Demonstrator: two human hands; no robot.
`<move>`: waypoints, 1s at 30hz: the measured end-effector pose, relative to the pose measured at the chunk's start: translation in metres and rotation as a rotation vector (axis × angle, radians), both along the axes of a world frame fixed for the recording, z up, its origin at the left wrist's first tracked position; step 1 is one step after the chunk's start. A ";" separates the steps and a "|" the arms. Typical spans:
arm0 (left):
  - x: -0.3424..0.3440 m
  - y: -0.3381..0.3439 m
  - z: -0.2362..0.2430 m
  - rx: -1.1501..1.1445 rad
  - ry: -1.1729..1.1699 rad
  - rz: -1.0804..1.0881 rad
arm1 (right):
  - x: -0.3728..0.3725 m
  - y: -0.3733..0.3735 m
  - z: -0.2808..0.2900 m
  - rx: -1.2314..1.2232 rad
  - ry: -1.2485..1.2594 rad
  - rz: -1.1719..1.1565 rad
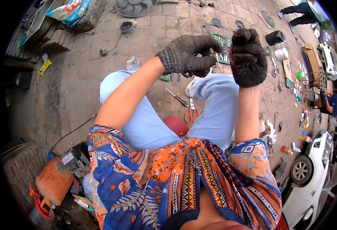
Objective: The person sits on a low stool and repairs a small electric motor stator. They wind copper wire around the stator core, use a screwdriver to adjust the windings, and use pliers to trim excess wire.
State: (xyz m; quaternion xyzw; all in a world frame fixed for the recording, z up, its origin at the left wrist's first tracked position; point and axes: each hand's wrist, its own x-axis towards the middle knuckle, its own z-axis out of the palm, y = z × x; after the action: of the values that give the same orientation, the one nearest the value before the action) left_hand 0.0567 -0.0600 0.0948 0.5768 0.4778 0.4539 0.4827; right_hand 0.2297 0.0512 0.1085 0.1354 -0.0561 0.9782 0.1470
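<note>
Judged step: wire handling — right hand (249,57) clenched red wire (231,57), left hand (185,55) curled, hold unclear; next likely needed steady tension.

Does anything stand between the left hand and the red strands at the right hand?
Nothing visible does. Between the left hand and the red strands at the right hand, the green case shows, but it lies on the ground below.

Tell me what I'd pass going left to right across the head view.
Orange container, clear plastic, left grip, right grip, white can, cardboard.
</note>
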 end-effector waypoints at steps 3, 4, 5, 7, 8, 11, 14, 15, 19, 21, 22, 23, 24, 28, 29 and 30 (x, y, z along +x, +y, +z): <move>-0.002 0.000 0.003 0.088 0.012 0.028 | 0.002 -0.005 -0.002 -0.008 -0.047 -0.019; -0.004 0.001 0.001 0.145 0.010 0.031 | 0.003 -0.008 -0.001 -0.002 -0.079 -0.044; -0.004 0.001 0.001 0.145 -0.016 0.037 | 0.003 -0.010 -0.004 0.048 -0.099 -0.103; -0.003 0.001 -0.005 0.235 -0.021 0.013 | -0.002 -0.012 -0.007 0.091 -0.089 -0.092; -0.001 0.002 -0.005 0.281 -0.025 -0.003 | -0.004 -0.013 -0.008 0.112 -0.085 -0.090; 0.004 -0.001 0.010 0.102 -0.127 -0.075 | -0.004 -0.015 -0.017 0.367 -0.155 -0.200; 0.002 -0.004 0.013 0.017 -0.192 -0.153 | -0.007 -0.016 -0.012 0.379 -0.122 -0.128; 0.003 -0.004 0.009 0.073 -0.167 -0.137 | -0.013 -0.018 -0.008 0.445 -0.079 -0.093; 0.007 0.001 -0.005 0.579 0.311 0.063 | -0.007 -0.023 -0.004 0.648 -0.271 -0.169; 0.006 -0.001 -0.003 0.579 0.400 0.071 | -0.009 -0.028 0.000 0.724 -0.284 -0.185; 0.008 0.000 -0.005 0.632 0.447 0.101 | -0.010 -0.029 0.000 0.788 -0.301 -0.202; 0.010 0.000 -0.007 0.681 0.498 0.135 | -0.011 -0.030 0.001 0.851 -0.315 -0.215; 0.011 0.000 -0.008 0.730 0.548 0.169 | -0.009 -0.030 0.001 0.843 -0.341 -0.193; 0.014 -0.006 -0.003 0.564 0.468 0.143 | -0.002 -0.030 0.004 0.758 -0.335 -0.103; 0.016 -0.006 -0.002 0.628 0.515 0.148 | 0.001 -0.027 0.003 0.718 -0.328 -0.057; 0.017 -0.006 -0.001 0.693 0.562 0.152 | 0.002 -0.025 0.002 0.678 -0.322 -0.010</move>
State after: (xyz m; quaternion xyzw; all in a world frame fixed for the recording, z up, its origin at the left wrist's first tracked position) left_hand 0.0736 -0.0661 0.0935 0.7685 0.4512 0.4470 0.0782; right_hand 0.2319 0.0262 0.1105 0.0207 -0.3996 0.9122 0.0881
